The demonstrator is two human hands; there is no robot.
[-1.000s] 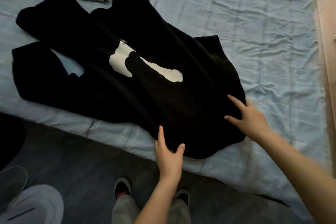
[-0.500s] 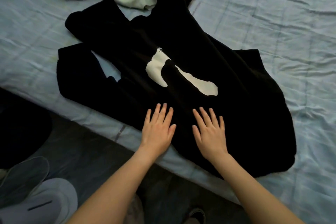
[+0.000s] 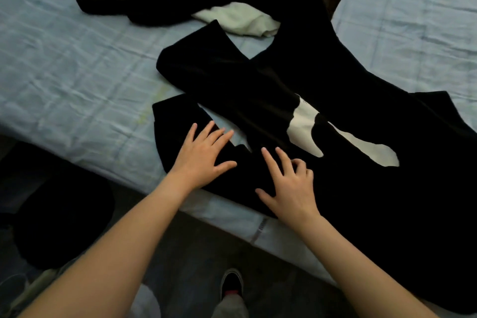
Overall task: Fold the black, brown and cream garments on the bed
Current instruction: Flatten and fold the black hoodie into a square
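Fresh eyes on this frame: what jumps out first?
A big black garment sprawls across the light blue bed sheet, with a white print on its middle. Both hands rest on it near the bed's near edge: left hand flat on a sleeve, right hand beside it. A crumpled cream garment lies beyond, at top centre.
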